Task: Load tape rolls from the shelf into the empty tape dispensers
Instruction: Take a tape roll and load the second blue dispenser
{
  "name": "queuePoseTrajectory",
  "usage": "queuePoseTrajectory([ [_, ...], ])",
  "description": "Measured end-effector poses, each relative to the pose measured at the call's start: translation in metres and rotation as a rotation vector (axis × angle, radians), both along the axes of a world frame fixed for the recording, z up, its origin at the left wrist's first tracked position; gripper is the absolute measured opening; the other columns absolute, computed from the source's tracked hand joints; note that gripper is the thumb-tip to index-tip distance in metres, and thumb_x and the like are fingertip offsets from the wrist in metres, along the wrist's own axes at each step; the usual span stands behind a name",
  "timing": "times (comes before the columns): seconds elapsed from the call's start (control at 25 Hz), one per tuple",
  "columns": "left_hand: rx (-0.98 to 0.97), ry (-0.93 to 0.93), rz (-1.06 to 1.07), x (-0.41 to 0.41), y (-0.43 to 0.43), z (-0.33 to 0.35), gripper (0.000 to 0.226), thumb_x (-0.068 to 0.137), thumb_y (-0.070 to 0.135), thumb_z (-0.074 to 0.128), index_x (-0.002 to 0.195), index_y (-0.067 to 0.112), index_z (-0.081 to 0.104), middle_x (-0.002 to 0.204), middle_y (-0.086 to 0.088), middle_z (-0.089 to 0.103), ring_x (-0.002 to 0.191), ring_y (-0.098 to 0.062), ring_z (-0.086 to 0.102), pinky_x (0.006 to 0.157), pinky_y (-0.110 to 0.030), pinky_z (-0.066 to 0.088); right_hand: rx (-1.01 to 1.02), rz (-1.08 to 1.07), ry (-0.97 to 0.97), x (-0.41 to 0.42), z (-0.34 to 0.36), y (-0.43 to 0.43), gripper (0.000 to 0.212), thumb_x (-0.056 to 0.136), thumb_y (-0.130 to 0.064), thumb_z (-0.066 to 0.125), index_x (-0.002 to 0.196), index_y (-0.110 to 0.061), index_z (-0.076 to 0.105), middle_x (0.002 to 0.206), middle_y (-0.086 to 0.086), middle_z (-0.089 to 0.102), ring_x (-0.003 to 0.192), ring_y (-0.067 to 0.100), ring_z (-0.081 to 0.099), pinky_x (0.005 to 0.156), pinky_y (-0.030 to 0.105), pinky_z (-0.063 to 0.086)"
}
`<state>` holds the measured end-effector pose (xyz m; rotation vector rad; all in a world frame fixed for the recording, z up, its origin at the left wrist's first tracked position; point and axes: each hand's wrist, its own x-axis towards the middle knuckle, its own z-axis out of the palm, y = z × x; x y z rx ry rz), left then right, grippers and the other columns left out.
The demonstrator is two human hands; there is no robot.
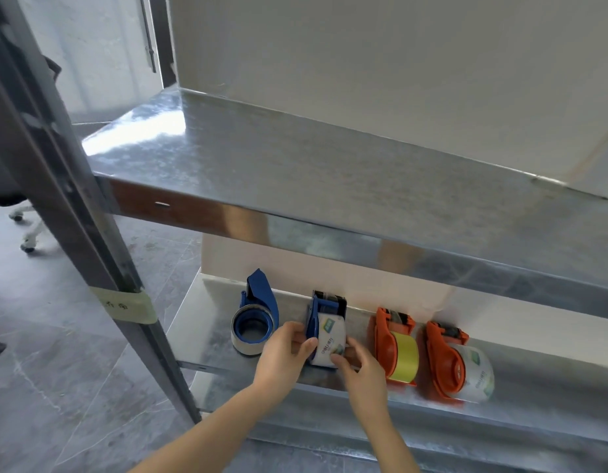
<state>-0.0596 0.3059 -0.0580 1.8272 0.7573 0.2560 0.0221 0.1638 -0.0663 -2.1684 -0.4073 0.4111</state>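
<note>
Several tape dispensers stand in a row on the lower metal shelf (521, 373). A blue dispenser (256, 314) on the left lies on its side with a clear roll on its hub. The second blue dispenser (326, 310) carries a white printed tape roll (330, 339). My left hand (284, 358) grips the left side of this dispenser, thumb on the roll. My right hand (357, 365) holds the roll's lower right side. Further right stand an orange dispenser with yellow tape (396, 349) and another orange dispenser with a clear printed roll (458, 363).
The upper metal shelf (295, 165) overhangs the lower one, with a white wall behind. A grey upright post (91, 216) with a yellow tape label stands at the left. Part of a wheeled chair base (26, 230) sits on the grey tiled floor.
</note>
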Motion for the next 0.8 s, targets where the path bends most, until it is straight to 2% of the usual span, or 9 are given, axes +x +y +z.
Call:
queuePoseTrajectory([
  [0.12, 0.033, -0.070, 0.042, -0.034, 0.023, 0.005, 0.018, 0.090, 0.033, 0.065, 0.106, 0.031, 0.057, 0.096, 0.017, 0.065, 0.088, 0.005, 0.062, 0.072, -0.012, 0.049, -0.024, -0.012, 0.001, 0.003, -0.003, -0.002, 0.034, 0.085, -0.025, 0.071, 0.115, -0.034, 0.057, 0.092, -0.024, 0.065, 0.089, -0.007, 0.063, 0.071, 0.011, 0.046],
  [0.24, 0.030, -0.121, 0.178, -0.057, 0.055, 0.009, 0.014, 0.089, 0.025, 0.067, 0.099, 0.032, 0.059, 0.093, 0.011, 0.068, 0.086, -0.001, 0.064, 0.068, -0.013, 0.048, -0.038, -0.035, 0.004, 0.002, -0.002, 0.000, 0.043, 0.086, -0.025, 0.071, 0.127, -0.023, 0.057, 0.105, -0.010, 0.069, 0.096, 0.007, 0.065, 0.082, 0.025, 0.051],
  [0.4, 0.038, -0.056, 0.281, -0.068, 0.088, 0.006, 0.015, 0.089, 0.027, 0.067, 0.102, 0.025, 0.060, 0.093, 0.007, 0.067, 0.086, -0.008, 0.064, 0.071, -0.025, 0.052, -0.044, -0.049, -0.056, -0.006, 0.011, 0.004, 0.050, 0.084, -0.024, 0.073, 0.130, -0.021, 0.055, 0.115, -0.004, 0.068, 0.105, 0.016, 0.064, 0.086, 0.031, 0.052],
  [0.44, 0.030, -0.040, 0.297, -0.069, 0.093, 0.003, 0.016, 0.089, 0.027, 0.067, 0.103, 0.022, 0.060, 0.095, 0.006, 0.067, 0.087, -0.010, 0.064, 0.074, -0.028, 0.053, -0.063, -0.064, -0.131, -0.011, 0.015, 0.006, 0.052, 0.082, -0.023, 0.075, 0.130, -0.020, 0.054, 0.120, -0.001, 0.066, 0.109, 0.018, 0.062, 0.088, 0.033, 0.052],
  [0.52, 0.016, -0.024, 0.310, -0.071, 0.099, -0.002, 0.018, 0.089, 0.026, 0.066, 0.105, 0.020, 0.060, 0.095, 0.005, 0.066, 0.088, -0.012, 0.064, 0.073, -0.028, 0.053, -0.108, -0.039, -0.436, -0.023, 0.023, 0.015, 0.054, 0.078, -0.024, 0.078, 0.127, -0.016, 0.057, 0.123, 0.000, 0.063, 0.109, 0.014, 0.059, 0.088, 0.032, 0.052],
  [0.6, 0.003, -0.017, 0.309, -0.074, 0.101, -0.006, 0.018, 0.090, 0.026, 0.066, 0.105, 0.020, 0.060, 0.094, 0.006, 0.066, 0.089, -0.013, 0.065, 0.068, -0.023, 0.050, -0.082, 0.167, -0.702, -0.043, 0.031, 0.038, 0.048, 0.080, -0.029, 0.076, 0.124, -0.020, 0.059, 0.115, -0.013, 0.060, 0.104, 0.005, 0.054, 0.090, 0.024, 0.046],
  [0.64, 0.001, -0.015, 0.306, -0.077, 0.102, -0.007, 0.017, 0.090, 0.026, 0.066, 0.104, 0.020, 0.060, 0.094, 0.005, 0.066, 0.090, -0.013, 0.065, 0.068, -0.024, 0.051, -0.084, 0.309, -0.775, -0.051, 0.035, 0.054, 0.043, 0.082, -0.032, 0.074, 0.121, -0.023, 0.060, 0.111, -0.016, 0.061, 0.101, 0.004, 0.055, 0.089, 0.022, 0.044],
  [0.72, 0.013, -0.011, 0.296, -0.083, 0.103, -0.008, 0.017, 0.090, 0.027, 0.066, 0.104, 0.020, 0.060, 0.096, 0.004, 0.066, 0.089, -0.013, 0.065, 0.073, -0.030, 0.055, -0.168, 0.543, -0.828, -0.063, 0.035, 0.091, 0.040, 0.082, -0.038, 0.071, 0.118, -0.026, 0.062, 0.107, -0.014, 0.066, 0.099, 0.010, 0.060, 0.087, 0.026, 0.047],
  [0.8, 0.027, 0.003, 0.272, -0.090, 0.104, -0.006, 0.018, 0.090, 0.027, 0.065, 0.105, 0.020, 0.059, 0.098, 0.005, 0.065, 0.088, -0.010, 0.064, 0.078, -0.035, 0.057, -0.352, 0.656, -0.733, -0.070, 0.030, 0.123, 0.046, 0.085, -0.045, 0.065, 0.126, -0.024, 0.059, 0.117, -0.008, 0.066, 0.111, 0.018, 0.058, 0.096, 0.035, 0.042],
])
